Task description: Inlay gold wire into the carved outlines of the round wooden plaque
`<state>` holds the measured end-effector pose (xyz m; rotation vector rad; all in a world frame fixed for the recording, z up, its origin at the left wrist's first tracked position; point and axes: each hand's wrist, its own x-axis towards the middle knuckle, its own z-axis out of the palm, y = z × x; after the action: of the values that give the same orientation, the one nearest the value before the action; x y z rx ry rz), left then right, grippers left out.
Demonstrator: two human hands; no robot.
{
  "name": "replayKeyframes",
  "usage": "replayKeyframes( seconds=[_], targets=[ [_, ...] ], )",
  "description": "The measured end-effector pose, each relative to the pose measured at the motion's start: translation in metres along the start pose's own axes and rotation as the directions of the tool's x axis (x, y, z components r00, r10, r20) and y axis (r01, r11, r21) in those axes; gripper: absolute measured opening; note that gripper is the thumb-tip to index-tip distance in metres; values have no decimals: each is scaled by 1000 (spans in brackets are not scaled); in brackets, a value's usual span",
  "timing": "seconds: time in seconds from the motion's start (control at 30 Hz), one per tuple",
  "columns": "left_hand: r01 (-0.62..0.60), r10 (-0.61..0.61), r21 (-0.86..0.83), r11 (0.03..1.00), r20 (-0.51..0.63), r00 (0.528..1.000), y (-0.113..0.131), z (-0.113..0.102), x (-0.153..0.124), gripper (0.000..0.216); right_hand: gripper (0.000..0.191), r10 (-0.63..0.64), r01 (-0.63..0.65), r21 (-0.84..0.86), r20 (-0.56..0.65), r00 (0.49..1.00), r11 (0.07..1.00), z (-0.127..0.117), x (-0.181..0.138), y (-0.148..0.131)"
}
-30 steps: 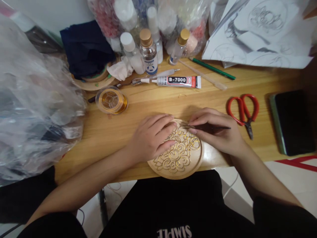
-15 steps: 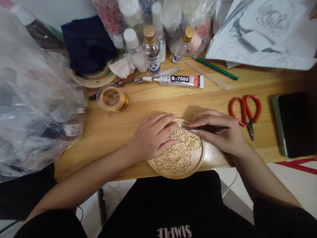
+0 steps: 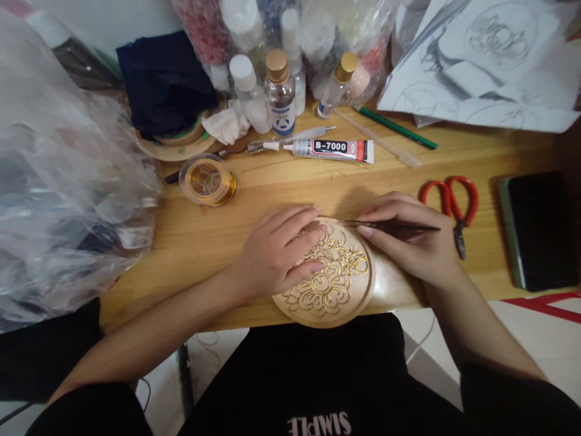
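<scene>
A round wooden disc [image 3: 358,290] with a gold wire flower pattern lies at the table's front edge. My left hand [image 3: 276,251] rests flat on the disc's left half, fingers stretched out and pressing it down. My right hand [image 3: 408,239] pinches thin dark tweezers [image 3: 390,226], whose tip points left over the disc's upper right rim. A spool of gold wire [image 3: 207,180] sits to the upper left of the disc.
A B-7000 glue tube [image 3: 333,149], several bottles [image 3: 280,91], a green pencil [image 3: 394,127] and sketch papers [image 3: 481,60] lie at the back. Red scissors [image 3: 451,200] and a dark phone [image 3: 540,227] are at the right. A big clear plastic bag [image 3: 63,200] fills the left.
My right hand has drawn the tweezers slightly right and up, off the gold pattern to the disc's rim. My left hand stays pressed on the disc.
</scene>
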<state>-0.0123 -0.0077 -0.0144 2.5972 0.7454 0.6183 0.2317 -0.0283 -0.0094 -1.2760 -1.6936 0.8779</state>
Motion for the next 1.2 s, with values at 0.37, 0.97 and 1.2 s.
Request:
replayKeyframes(
  seconds=[0.37, 0.97, 1.2],
  targets=[
    [-4, -24, 178, 984, 154, 988, 31, 2, -10, 75, 6, -28, 28, -35, -10, 1000, 999, 2, 3, 1],
    [45, -57, 63, 997, 201, 978, 23, 2, -7, 62, 6, -33, 31, -30, -61, 998, 999, 2, 2, 2],
    [-71, 57, 49, 996, 250, 966, 10, 1, 3, 57, 6, -17, 13, -30, -162, 987, 999, 2, 1, 5]
  ],
)
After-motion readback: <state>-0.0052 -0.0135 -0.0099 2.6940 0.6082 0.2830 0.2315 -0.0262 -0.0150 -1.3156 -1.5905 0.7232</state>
